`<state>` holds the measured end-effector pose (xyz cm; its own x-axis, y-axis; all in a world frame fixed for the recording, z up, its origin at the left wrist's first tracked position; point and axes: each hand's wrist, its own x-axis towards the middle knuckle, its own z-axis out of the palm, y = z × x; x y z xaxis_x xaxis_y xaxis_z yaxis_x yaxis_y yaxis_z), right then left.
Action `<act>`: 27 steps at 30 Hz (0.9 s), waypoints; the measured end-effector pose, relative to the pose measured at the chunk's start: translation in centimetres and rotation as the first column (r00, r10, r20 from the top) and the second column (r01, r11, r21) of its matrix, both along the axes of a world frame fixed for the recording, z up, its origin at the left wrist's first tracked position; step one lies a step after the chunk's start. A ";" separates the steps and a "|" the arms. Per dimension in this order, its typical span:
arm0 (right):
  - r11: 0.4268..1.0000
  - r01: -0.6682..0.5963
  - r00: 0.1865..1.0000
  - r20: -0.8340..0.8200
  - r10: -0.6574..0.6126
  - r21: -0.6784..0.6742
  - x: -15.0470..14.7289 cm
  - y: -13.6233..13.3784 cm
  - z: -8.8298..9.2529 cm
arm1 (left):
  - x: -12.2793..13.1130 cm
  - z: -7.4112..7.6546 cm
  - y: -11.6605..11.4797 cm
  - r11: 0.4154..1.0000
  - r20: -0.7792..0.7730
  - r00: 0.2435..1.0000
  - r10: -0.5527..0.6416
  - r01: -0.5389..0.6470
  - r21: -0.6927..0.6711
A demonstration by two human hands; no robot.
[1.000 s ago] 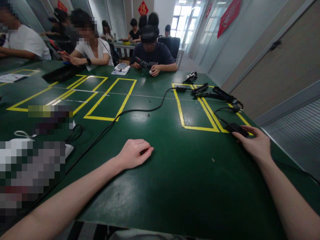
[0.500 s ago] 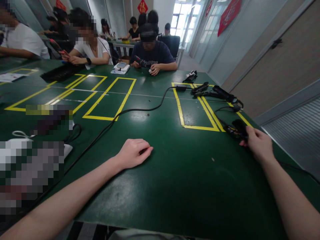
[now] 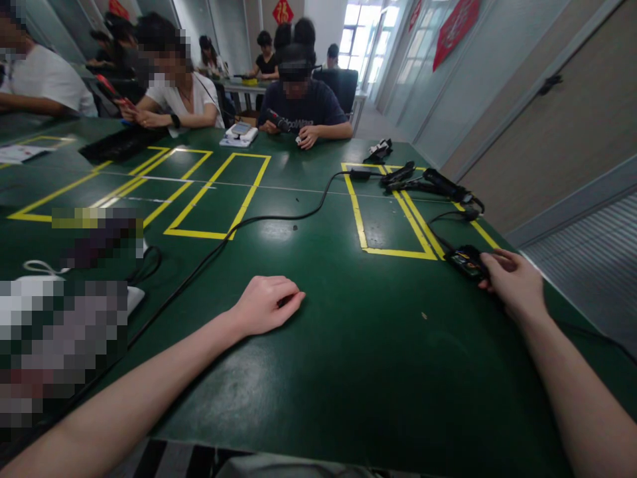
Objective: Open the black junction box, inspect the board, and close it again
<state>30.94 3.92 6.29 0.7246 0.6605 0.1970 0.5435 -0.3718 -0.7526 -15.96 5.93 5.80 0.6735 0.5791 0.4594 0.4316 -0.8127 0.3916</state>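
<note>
My left hand (image 3: pixel 269 305) rests on the green table (image 3: pixel 348 372) with its fingers curled together, and nothing shows in it. Far to the right, my right hand (image 3: pixel 515 282) grips the near edge of a small black electronic device (image 3: pixel 466 261) between thumb and fingers. The device's upper face shows coloured detail like a circuit board or small screen; I cannot tell which. A black cable (image 3: pixel 440 229) runs from its far side to a dark connector (image 3: pixel 469 214). Part of the device is hidden by my fingers.
Beyond the device lie a black jointed stand-like object (image 3: pixel 445 186) and a black-and-white item (image 3: pixel 381 150). A long black cable (image 3: pixel 279 218) crosses the table. Yellow tape (image 3: pixel 398 253) marks rectangles. A person (image 3: pixel 303 109) sits opposite; blurred-out objects (image 3: pixel 74 332) lie at left.
The black device in my right hand has tilted: a dark part that stood up from it no longer shows, and its detailed face is now in view. My left hand has stayed still.
</note>
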 end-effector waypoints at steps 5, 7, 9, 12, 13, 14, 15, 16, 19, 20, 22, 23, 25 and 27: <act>0.997 0.035 0.998 0.058 -0.031 -0.067 -0.8 -0.5 1.2 | 0.0 0.1 0.0 1.000 -0.006 1.000 -0.001 0.001 -0.006; 0.998 0.025 0.985 0.170 -0.014 -0.061 -0.6 -0.5 1.4 | 0.0 0.1 0.0 1.000 -0.007 1.000 -0.002 0.002 -0.004; 0.999 0.000 0.965 0.261 0.013 -0.050 -0.1 -0.3 1.4 | 0.0 0.1 0.0 1.000 -0.012 1.000 -0.002 0.002 -0.004; 0.997 -0.016 0.941 0.336 0.039 -0.071 0.5 -0.1 1.0 | 0.0 0.1 0.0 1.000 -0.014 1.000 -0.005 0.005 -0.008; 0.996 -0.007 0.933 0.357 0.039 -0.090 0.6 -0.1 0.9 | 0.0 0.1 0.0 1.000 -0.013 1.000 -0.006 0.006 -0.007; 0.993 0.009 0.928 0.371 0.037 -0.121 0.7 0.0 0.7 | 0.0 0.1 0.0 1.000 -0.012 1.000 -0.008 0.008 -0.004; 0.986 0.026 0.927 0.374 0.037 -0.162 0.7 0.0 0.6 | 0.0 0.0 0.0 1.000 -0.011 1.000 -0.010 0.010 -0.001; 0.977 0.041 0.929 0.368 0.040 -0.210 0.8 0.1 0.5 | 0.0 0.0 0.0 1.000 -0.011 1.000 -0.011 0.011 0.004; 0.945 0.047 0.937 0.343 0.071 -0.323 0.9 0.2 0.4 | -0.1 -0.1 0.1 1.000 -0.017 1.000 -0.007 0.007 0.013; 0.940 0.032 0.934 0.346 0.094 -0.341 0.8 0.2 0.3 | -0.1 -0.2 0.1 1.000 -0.018 1.000 -0.006 0.006 0.013; 0.936 -0.028 0.917 0.363 0.164 -0.350 0.1 0.4 0.1 | -0.1 -0.2 0.1 1.000 -0.016 1.000 -0.011 0.011 0.015; 0.934 -0.077 0.904 0.371 0.213 -0.349 -0.7 0.5 0.0 | 0.0 -0.2 0.1 1.000 -0.014 1.000 -0.013 0.013 0.016; 0.925 -0.212 0.858 0.394 0.330 -0.314 -3.0 0.6 -0.4 | 0.0 -0.2 0.1 1.000 -0.009 1.000 -0.017 0.017 0.019; 0.887 -0.384 0.787 0.411 0.460 -0.257 -6.6 0.1 -0.8 | 0.0 -0.1 0.1 1.000 -0.005 1.000 -0.018 0.018 0.014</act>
<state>24.32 4.05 5.53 0.2213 0.9277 0.3006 0.9339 -0.1128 -0.3393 -15.91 6.00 5.71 0.6862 0.5600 0.4643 0.4186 -0.8260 0.3776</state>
